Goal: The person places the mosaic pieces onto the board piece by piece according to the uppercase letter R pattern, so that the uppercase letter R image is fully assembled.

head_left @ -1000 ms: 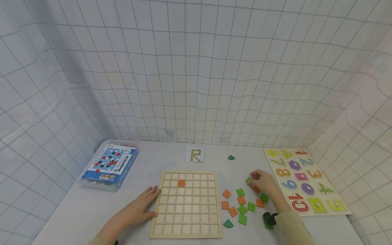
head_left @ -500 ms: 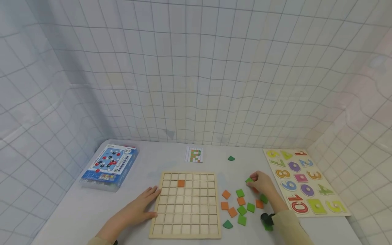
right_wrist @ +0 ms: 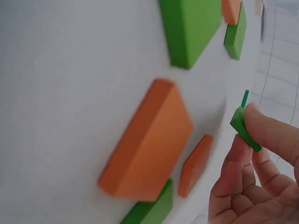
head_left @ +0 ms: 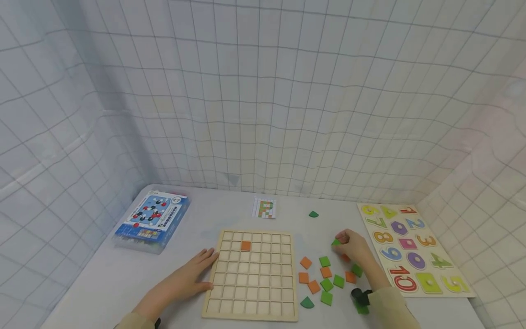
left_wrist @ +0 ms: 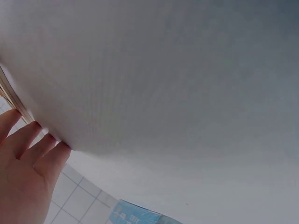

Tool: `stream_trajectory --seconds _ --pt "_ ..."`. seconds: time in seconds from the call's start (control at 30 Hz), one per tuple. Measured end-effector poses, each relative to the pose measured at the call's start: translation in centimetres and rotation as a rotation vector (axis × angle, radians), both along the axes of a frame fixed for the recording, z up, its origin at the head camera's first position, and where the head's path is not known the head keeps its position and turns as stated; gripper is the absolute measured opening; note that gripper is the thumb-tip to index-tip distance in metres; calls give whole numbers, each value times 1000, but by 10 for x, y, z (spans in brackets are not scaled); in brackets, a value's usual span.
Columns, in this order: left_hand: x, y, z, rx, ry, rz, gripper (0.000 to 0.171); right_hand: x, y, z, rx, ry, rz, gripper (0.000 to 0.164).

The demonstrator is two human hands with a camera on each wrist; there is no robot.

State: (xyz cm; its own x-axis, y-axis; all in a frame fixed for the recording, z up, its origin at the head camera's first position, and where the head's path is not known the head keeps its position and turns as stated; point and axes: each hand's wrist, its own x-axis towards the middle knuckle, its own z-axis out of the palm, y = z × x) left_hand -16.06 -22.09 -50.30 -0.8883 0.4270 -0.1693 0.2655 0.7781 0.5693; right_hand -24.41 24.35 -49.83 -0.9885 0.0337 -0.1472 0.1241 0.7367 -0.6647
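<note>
Head view first: so the right hand (head_left: pixel 351 246) has a little green tile (head_left: pixel 335 242) pinched between thumb and fingers, over on the right half of the worktop (head_left: pixel 205 214), a bit in from the number board (head_left: pixel 390 237) that sits along the right edge. An orange tile (head_left: pixel 346 257) pokes out from under that hand. The left hand (head_left: pixel 191 276) is lying along the left edge of the wooden grid board (head_left: pixel 208 292), fingers pretty straight, thumb spread well away from them, not clamped on anything. The grid board sits near the middle of the worktop's near edge with one orange square (head_left: pixel 245 246) in it, second row from the far side, third column from the left. Loose tiles (head_left: pixel 326 284) are scattered between its right edge and the number board. Pattern card (head_left: pixel 264 208) is up by the far edge, and the blue box (head_left: pixel 149 219) takes the far left corner.

Left wrist view: four fingertips lined up against the side of the grid board, slight gaps between them. Can't see the thumb here.

Right wrist view: thumb on one face of the green tile, fingertips on the other, so it's properly clamped. Orange and green tiles lie on the worktop beside the hand, a few kinda blurry.
</note>
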Motion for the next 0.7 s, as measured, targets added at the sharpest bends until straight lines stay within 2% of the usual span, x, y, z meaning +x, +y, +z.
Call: stream_trajectory --seconds 0.1,0.23,0.53,0.7 --pt "-1 1 0 3 -6 -1 82 1 -14 7 -45 30 26 25" --pt "-1 1 1 6 -14 3 82 4 -48 15 -125 39 67 21" --pt "-2 -1 0 -1 25 -29 81 12 -121 22 -299 9 311 24" --pt "-3 -1 -1 1 39 -35 81 12 -151 22 -362 -41 382 23"
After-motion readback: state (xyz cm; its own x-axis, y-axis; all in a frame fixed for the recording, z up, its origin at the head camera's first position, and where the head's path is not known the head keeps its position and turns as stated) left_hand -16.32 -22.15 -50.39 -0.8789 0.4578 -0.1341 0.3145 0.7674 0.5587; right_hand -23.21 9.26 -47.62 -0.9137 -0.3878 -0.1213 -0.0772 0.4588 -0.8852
